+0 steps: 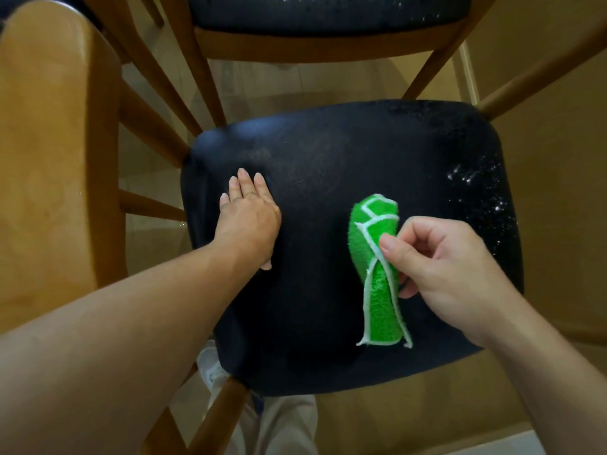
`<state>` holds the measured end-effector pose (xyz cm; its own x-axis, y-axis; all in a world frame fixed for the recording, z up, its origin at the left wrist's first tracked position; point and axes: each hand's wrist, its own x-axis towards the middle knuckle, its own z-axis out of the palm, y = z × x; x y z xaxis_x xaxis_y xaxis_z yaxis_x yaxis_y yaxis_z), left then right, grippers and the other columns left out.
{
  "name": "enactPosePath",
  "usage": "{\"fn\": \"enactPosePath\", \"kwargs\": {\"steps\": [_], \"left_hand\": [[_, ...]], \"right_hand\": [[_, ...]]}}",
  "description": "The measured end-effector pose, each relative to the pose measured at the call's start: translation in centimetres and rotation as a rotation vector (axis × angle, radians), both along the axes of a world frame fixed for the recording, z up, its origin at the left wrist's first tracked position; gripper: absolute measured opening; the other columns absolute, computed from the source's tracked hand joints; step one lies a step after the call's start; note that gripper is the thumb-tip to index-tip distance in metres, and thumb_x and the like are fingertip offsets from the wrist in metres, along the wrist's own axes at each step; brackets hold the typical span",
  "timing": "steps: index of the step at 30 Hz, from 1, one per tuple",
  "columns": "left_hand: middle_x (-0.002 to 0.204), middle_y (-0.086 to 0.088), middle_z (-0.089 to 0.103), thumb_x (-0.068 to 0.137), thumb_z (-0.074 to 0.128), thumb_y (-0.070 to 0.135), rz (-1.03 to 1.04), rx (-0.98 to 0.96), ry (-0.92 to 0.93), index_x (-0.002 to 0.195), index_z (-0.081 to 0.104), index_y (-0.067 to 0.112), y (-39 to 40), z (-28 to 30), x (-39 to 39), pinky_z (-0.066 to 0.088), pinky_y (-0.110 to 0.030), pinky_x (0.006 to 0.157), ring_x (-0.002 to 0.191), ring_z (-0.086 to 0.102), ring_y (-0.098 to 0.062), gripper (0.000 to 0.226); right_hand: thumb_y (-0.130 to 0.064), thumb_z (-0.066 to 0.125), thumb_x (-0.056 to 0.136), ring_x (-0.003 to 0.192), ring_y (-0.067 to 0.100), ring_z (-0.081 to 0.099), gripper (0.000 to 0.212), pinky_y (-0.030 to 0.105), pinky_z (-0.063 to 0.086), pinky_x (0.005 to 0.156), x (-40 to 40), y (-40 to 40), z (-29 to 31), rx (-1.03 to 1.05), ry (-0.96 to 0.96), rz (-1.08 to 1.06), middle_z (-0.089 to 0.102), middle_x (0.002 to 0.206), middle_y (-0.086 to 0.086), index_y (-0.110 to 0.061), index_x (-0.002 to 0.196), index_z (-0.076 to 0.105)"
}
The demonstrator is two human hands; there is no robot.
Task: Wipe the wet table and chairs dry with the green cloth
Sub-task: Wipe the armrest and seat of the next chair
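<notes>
The green cloth (377, 274) hangs bunched and lengthwise over the right half of the dark chair seat (328, 159), its white-edged lower corners toward the near seat edge. The right hand (450, 264) pinches the cloth at mid-length between thumb and curled fingers; the cloth lies directly left of that hand. The left hand (249, 218) rests flat on the left part of the seat, palm down, fingers extended and together, holding nothing. It is well apart from the cloth, with bare seat between them. Water droplets (476, 185) speckle the right side of the seat, beyond the right hand. A second chair (322, 14) stands behind, its seat also spotted.
</notes>
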<state>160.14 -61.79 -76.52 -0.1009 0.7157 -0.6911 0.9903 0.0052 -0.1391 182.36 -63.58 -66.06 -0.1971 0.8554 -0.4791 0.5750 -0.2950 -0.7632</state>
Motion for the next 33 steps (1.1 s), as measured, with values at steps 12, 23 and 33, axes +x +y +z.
{"fn": "enactPosePath", "kwargs": {"steps": [12,23,33], "left_hand": [[0.150,-0.038,-0.007,0.056,0.090,0.033,-0.010,0.000,-0.030,0.142,-0.016,-0.010,0.0,0.7,0.1,0.017,-0.049,0.114,0.142,0.005,-0.048,0.143],[0.151,-0.037,-0.008,0.056,0.090,0.036,-0.009,-0.007,0.018,0.141,-0.018,-0.009,-0.2,-0.1,0.1,0.016,-0.048,0.114,0.142,0.005,-0.046,0.145],[0.150,-0.037,-0.009,0.058,0.089,0.036,-0.016,-0.008,0.012,0.141,-0.020,-0.009,-0.2,0.3,0.1,0.016,-0.048,0.115,0.142,0.004,-0.046,0.143]], "right_hand": [[-0.038,0.059,0.081,0.050,0.021,0.065,0.037,0.041,0.053,0.047,-3.1,0.7,-0.5,0.090,0.081,-0.127,0.063,0.057,0.012,-0.005,0.065,0.057],[-0.044,0.051,0.094,0.053,0.013,0.058,0.034,0.020,0.045,0.041,2.1,2.9,4.5,0.525,-0.290,-0.118,0.063,0.066,-0.004,-0.018,0.072,0.057],[-0.033,0.049,0.097,0.060,0.015,0.050,0.028,0.028,0.041,0.049,4.8,5.2,1.6,0.302,0.032,-0.320,0.055,0.065,-0.002,-0.021,0.074,0.057]]}}
